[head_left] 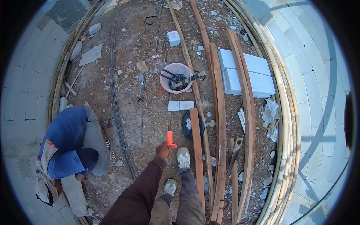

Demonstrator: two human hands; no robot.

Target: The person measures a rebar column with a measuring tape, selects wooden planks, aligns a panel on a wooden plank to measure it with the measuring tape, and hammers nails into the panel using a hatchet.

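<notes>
My left hand [164, 151], at the end of a dark maroon sleeve, is closed on an orange-handled tool [170, 139] with a round flared guard. A thin dark rod seems to run forward from the orange grip; its far end is hard to make out. Two white rectangular pieces [181, 105] lie just ahead. Beyond them stands a pink bucket [162, 80] holding dark items and a tool with a wooden part [185, 81]. Beside my shoe [183, 158] a black plastic bag [187, 131] is partly covered by a timber. My right hand is out of sight.
Long timbers [219, 127] run along my right, with a handsaw [236, 149] among them. White blocks [258, 80] and bamboo poles [287, 127] lie farther right. Steel rods [116, 108] cross the rubble-strewn ground. At left, a person in blue [69, 138] crouches near the block wall.
</notes>
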